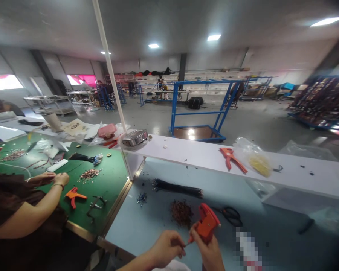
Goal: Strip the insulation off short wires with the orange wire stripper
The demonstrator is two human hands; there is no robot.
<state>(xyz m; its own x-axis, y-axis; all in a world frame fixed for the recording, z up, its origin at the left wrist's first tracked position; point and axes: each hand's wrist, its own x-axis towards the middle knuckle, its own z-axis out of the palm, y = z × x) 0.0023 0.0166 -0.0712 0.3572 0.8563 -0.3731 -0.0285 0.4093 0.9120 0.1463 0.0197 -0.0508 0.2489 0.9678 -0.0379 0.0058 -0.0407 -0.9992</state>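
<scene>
My right hand (208,250) is shut around an orange wire stripper (206,223), which stands tilted with its jaws up. My left hand (167,248) sits just left of the tool, its fingers pinching a thin wire (186,243) that runs toward the stripper's lower end. On the pale blue bench top (147,222) in front of me lie a loose pile of short brown wires (181,213) and a long bundle of black wires (177,188). Black-handled scissors (231,216) rest right of the stripper.
A white shelf (186,150) behind the bench holds a second orange stripper (231,159) and a plastic bag of yellow parts (258,162). To the left, a co-worker's arms (46,199) reach over a green mat (81,199). Blue wheeled racks (200,109) stand on the floor beyond.
</scene>
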